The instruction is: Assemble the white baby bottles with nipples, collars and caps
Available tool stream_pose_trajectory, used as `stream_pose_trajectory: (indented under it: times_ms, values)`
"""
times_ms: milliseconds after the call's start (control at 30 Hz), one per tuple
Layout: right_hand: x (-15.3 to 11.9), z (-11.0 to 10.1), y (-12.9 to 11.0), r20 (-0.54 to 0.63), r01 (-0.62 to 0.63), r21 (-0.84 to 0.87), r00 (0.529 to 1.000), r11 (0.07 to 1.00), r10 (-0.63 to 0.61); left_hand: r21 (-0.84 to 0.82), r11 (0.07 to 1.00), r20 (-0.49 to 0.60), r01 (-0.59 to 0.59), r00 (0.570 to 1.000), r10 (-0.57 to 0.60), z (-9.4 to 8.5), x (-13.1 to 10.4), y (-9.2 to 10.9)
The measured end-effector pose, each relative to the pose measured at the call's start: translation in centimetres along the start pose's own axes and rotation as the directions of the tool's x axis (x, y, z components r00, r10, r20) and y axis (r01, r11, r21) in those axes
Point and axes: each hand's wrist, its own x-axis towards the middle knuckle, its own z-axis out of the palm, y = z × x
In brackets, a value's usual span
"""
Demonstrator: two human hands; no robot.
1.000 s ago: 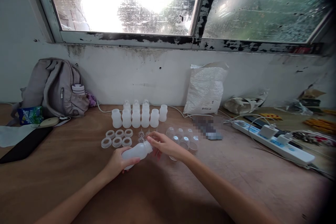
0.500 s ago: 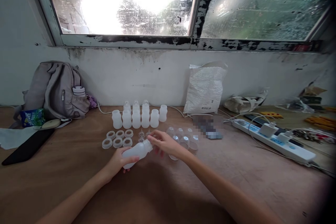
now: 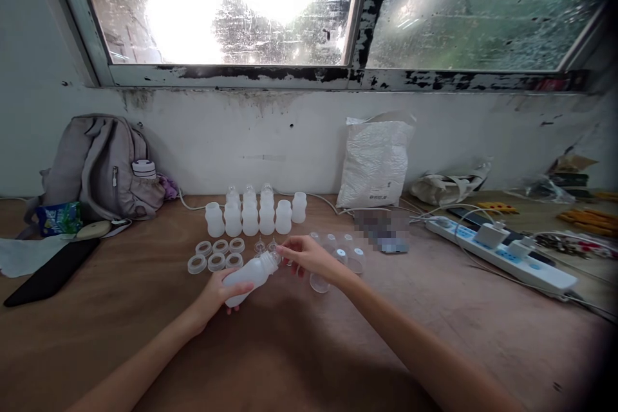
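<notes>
Bottles and parts on a table [image 3: 410, 283]. Beyond both hands stand more bottles [image 3: 250, 215], grouped upright. The held bottle [image 3: 246, 280] lies across the left palm, tilted, its neck up toward the right fingertips; the left hand [image 3: 216, 296] wraps its body, thumb on the near side. The right hand [image 3: 311, 256] brings thumb and forefinger together at the neck [image 3: 268, 264]; whether they pinch a clear piece there cannot be told. Just right of the right hand sit clear caps [image 3: 356, 262]; beyond the left hand, rings [image 3: 215, 262]; just past the right fingertips, clear teats [image 3: 259, 245]. The bottle is probably light, of mildly yielding plastic, smooth enough to slip or roll, unlikely to shatter. The broad body suits an enclosing grip, the rim fingertips only; hard squeezing may distort the wall.
</notes>
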Motion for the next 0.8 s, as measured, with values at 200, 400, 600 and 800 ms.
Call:
stream_pose_trajectory:
  times_ms: [200, 400, 600, 800]
  values:
    - [0.0, -0.3, -0.1, 0.006, 0.075, 0.070, 0.997, 0.995, -0.075, 0.003, 1.000, 0.006, 0.001, 1.000, -0.001, 0.1, -0.2, 0.3]
    - [0.0, -0.3, 0.0, -0.037, 0.183, 0.045, 0.983, 0.982, -0.182, -0.048, 0.999, 0.012, -0.002, 1.000, 0.003, 0.2, -0.1, 0.2]
    - [-0.3, -0.4, -0.6, -0.097, 0.364, -0.069, 0.924, 0.929, -0.369, -0.298, 0.950, 0.167, 0.091, 0.985, -0.041, 0.2, 0.0, -0.4]
    - [-0.6, -2.5, -1.5, -0.188, 0.422, 0.014, 0.891, 0.906, -0.412, -0.408, 0.901, 0.182, 0.145, 0.980, -0.075, -0.5, 0.2, -1.0]
